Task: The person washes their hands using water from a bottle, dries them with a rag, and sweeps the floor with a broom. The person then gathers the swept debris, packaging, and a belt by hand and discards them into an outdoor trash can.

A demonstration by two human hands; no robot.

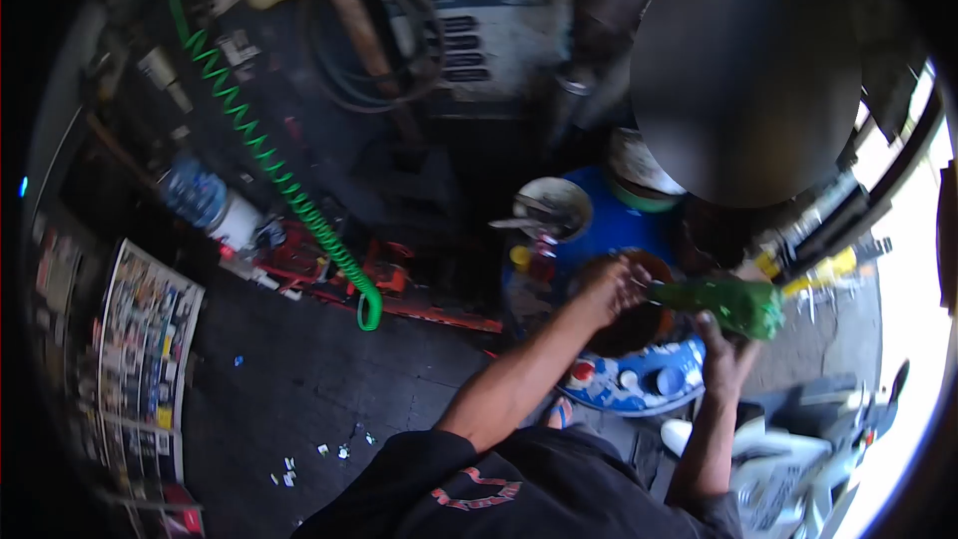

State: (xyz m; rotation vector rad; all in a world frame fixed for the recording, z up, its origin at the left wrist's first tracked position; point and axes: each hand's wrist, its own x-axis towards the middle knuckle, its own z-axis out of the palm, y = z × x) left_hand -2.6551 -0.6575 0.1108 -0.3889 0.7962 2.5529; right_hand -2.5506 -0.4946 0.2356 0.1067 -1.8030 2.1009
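A green plastic bottle (733, 306) lies tilted almost on its side in the air, its neck toward my left hand. My right hand (726, 351) is closed around the underside of the bottle, near its base. My left hand (612, 286) is at the bottle's neck with its fingers curled together; what they pinch is too small and blurred to name. Below both hands, a dark reddish-brown bowl (629, 331) stands on a blue drum top (599, 395) with white patches. My left hand and forearm cover part of the bowl.
A white bucket (555, 208) with tools in it stands behind the bowl, near a lidded tub (644, 175). A large grey round object (743, 70) hangs close at upper right. A coiled green hose (289, 185) runs down at left. A motorcycle (798, 459) is at lower right.
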